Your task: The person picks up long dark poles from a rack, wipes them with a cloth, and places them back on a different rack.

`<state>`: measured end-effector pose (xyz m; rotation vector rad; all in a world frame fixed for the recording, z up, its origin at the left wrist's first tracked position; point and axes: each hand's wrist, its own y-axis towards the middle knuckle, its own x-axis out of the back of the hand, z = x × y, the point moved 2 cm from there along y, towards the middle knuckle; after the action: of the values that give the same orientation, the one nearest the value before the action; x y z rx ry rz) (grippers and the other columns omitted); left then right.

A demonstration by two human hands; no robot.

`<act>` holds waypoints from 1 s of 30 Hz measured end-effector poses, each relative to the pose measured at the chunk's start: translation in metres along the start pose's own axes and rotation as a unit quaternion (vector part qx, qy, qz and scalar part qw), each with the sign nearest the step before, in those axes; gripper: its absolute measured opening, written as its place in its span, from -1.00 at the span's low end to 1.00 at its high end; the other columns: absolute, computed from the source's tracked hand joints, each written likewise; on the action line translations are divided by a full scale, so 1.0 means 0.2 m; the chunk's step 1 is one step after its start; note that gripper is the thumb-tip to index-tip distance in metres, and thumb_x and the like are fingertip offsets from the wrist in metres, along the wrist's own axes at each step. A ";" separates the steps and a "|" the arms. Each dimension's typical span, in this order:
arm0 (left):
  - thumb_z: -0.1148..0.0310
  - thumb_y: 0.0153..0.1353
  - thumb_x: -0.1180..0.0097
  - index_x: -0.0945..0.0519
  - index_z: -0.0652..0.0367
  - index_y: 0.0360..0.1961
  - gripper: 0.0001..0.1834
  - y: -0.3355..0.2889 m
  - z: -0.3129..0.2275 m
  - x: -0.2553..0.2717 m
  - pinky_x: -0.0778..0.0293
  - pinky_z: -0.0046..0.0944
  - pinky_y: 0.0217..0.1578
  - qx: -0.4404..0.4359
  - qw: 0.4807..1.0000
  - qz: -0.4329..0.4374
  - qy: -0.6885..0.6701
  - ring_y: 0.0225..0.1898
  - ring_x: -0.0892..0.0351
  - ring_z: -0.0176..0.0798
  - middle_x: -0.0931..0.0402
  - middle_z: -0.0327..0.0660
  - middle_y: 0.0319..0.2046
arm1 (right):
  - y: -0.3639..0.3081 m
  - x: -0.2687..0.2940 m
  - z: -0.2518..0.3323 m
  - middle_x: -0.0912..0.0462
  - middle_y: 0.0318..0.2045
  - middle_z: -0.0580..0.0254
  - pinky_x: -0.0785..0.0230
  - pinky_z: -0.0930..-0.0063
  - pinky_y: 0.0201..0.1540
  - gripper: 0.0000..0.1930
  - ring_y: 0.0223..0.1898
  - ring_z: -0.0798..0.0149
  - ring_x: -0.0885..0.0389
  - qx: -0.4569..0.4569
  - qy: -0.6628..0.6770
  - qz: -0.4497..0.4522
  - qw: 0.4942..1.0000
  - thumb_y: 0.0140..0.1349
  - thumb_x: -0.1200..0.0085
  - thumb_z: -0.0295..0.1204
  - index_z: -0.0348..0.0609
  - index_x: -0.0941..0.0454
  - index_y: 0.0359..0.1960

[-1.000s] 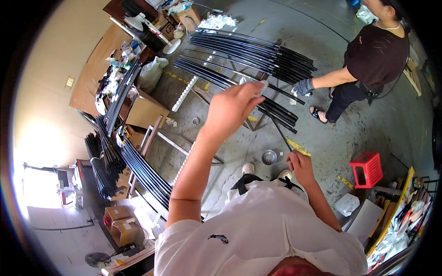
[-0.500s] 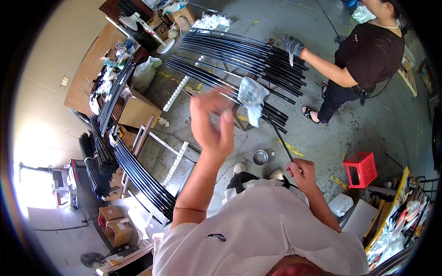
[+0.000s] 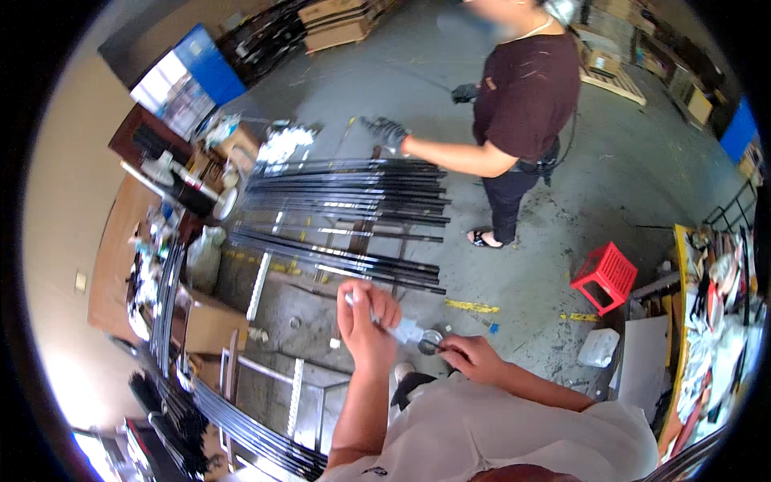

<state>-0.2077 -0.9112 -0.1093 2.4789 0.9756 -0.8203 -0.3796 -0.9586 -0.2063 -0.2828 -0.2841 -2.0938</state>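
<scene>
My left hand is closed, its fingers curled round a pale blue-and-white cloth, part of which trails toward my right hand. My right hand pinches the end of a thin dark rod, which points toward the cloth. The rest of the rod cannot be made out behind the cloth and left hand. Beyond my hands, several long black rods lie side by side on a low metal frame. A farther group of black rods lies near a co-worker.
A co-worker with dark gloves stands across the rods. To the right are a red plastic crate and a cluttered yellow-edged bin. More black rods rest at lower left, by a cardboard box. A metal bowl sits on the floor.
My left hand has closed on the cloth, which hung on the rod beyond it before. Both hands are closer together. The view has shifted, and the co-worker's gloved hand has lifted off the rods.
</scene>
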 end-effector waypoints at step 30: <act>0.17 0.30 0.04 -0.37 0.09 -0.24 -0.78 -0.23 0.24 0.01 -0.07 -0.35 -0.53 0.112 0.992 -0.022 -0.053 -0.55 -0.12 -0.39 -0.19 -0.32 -0.57 | -0.03 0.03 0.01 -0.50 -0.35 0.18 -0.32 0.48 -0.44 -0.38 -0.54 0.38 -0.39 0.017 0.124 -0.022 0.992 0.15 -0.07 -0.50 -0.07 -0.13 0.27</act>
<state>-0.2570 -0.9021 -0.1530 2.5759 0.9495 -1.1189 -0.3873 -0.9592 -0.2041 0.0059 -0.1767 -2.1396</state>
